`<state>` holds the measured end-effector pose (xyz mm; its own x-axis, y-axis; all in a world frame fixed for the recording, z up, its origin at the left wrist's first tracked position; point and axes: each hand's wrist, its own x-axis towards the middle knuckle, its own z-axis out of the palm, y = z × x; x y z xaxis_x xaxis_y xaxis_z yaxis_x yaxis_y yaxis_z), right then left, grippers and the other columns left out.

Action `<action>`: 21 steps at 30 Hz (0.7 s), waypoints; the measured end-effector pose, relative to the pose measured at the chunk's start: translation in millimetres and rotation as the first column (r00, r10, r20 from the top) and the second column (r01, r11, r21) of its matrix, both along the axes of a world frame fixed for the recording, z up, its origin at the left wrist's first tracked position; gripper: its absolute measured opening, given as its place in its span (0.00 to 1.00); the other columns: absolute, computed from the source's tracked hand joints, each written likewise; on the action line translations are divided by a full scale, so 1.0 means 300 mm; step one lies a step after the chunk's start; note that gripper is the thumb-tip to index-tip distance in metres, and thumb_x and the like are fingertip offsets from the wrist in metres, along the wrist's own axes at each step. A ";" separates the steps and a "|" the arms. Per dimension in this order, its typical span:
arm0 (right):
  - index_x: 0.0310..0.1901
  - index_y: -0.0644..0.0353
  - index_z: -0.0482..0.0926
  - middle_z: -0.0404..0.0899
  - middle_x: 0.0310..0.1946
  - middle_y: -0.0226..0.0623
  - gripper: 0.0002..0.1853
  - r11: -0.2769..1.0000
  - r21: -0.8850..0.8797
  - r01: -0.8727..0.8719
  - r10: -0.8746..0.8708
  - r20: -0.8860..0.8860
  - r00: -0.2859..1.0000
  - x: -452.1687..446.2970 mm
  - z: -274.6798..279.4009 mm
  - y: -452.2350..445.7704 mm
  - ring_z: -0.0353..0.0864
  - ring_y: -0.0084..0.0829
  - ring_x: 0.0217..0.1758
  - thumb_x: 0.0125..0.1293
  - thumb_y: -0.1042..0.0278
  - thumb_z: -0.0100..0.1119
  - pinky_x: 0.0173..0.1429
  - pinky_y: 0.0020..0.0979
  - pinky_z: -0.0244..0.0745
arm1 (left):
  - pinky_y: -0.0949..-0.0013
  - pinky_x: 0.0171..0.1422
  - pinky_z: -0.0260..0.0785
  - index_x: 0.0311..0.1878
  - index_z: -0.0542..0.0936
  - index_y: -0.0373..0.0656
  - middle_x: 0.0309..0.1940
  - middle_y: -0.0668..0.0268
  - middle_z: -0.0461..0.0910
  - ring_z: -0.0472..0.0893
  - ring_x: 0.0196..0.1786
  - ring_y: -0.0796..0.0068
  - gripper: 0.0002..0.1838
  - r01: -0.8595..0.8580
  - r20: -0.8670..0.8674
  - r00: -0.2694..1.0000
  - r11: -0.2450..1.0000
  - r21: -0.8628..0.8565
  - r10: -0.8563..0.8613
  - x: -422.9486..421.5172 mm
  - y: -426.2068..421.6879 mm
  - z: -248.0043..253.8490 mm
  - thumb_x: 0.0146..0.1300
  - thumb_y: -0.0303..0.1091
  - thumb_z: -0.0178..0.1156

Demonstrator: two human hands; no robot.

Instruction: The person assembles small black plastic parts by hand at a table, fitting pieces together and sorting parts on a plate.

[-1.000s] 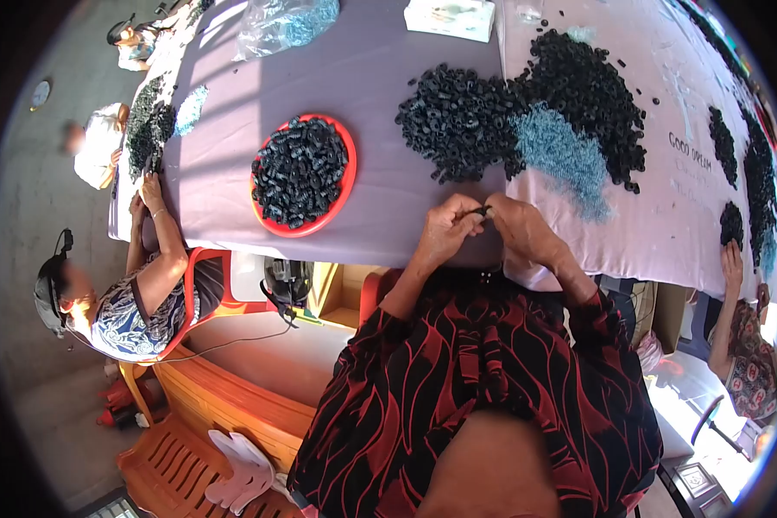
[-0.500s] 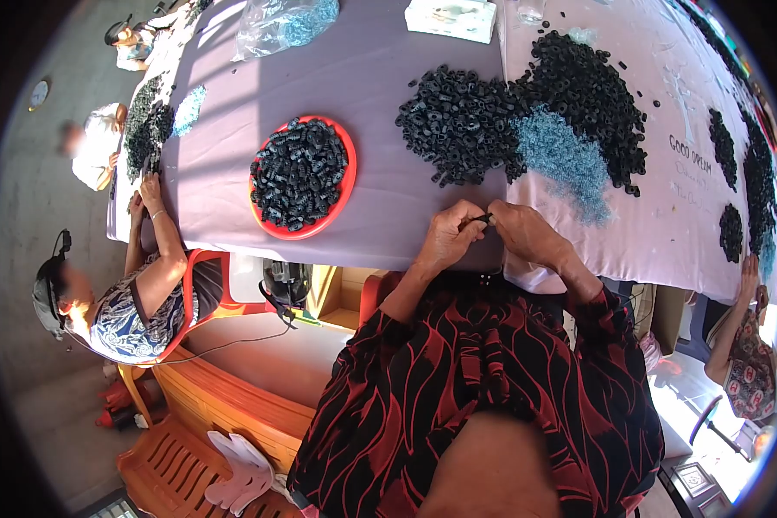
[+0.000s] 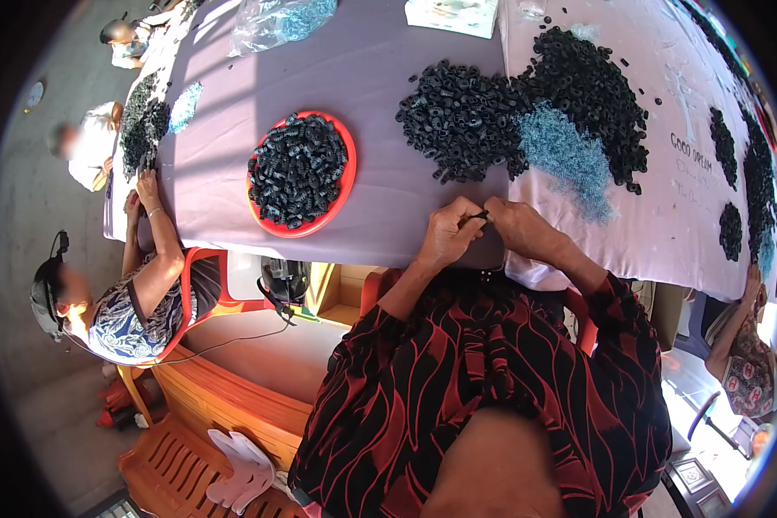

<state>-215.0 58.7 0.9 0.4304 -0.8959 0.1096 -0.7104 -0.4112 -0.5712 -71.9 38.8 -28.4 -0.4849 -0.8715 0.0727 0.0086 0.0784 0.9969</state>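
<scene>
At the table's near edge, my left hand (image 3: 448,231) and my right hand (image 3: 523,228) meet, fingertips pinched together on a small black part (image 3: 481,215). Both hands are closed on it, and fingers cover most of it. Just beyond them lies a heap of black rings (image 3: 457,123), joined to a larger black heap (image 3: 585,86) at the right. Small clear-blue pieces (image 3: 563,155) are piled against these heaps. To the left, a red round tray (image 3: 351,166) holds many ribbed black parts (image 3: 298,171).
A plastic bag of blue pieces (image 3: 295,21) and a white box (image 3: 451,15) sit at the far side. People work at the left edge (image 3: 151,285) and right edge (image 3: 742,341). An orange chair (image 3: 177,457) with white gloves (image 3: 240,470) stands lower left.
My hands stay together, with only small finger movements around the black part. The view has shifted slightly. At the right, the other person's hand has moved away from a small black heap.
</scene>
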 end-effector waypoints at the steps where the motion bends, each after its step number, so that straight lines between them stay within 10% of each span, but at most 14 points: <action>1: 0.24 0.67 0.59 0.67 0.18 0.48 0.05 0.999 -0.047 0.008 -0.009 -0.013 1.000 0.001 -0.005 -0.003 0.69 0.44 0.24 0.42 0.80 0.41 0.25 0.36 0.64 | 0.83 0.23 0.63 0.25 0.66 0.36 0.18 0.68 0.70 0.70 0.20 0.85 0.02 -0.011 0.007 1.000 1.000 0.013 0.011 -0.001 0.000 0.000 0.48 0.19 0.47; 21: 0.26 0.64 0.58 0.67 0.19 0.46 0.07 0.980 -0.150 0.128 -0.125 0.029 0.992 0.060 -0.010 -0.032 0.69 0.44 0.20 0.42 0.77 0.42 0.21 0.36 0.65 | 0.84 0.20 0.63 0.24 0.67 0.38 0.18 0.69 0.70 0.69 0.19 0.86 0.02 -0.158 -0.151 0.971 0.970 0.185 0.187 0.000 -0.013 0.006 0.48 0.21 0.50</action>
<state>-197.1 49.0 -2.1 0.3116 -0.9155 0.2547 -0.7517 -0.4014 -0.5233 -71.8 35.0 -26.7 -0.3194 -0.9475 -0.0173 0.1770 -0.0776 0.9811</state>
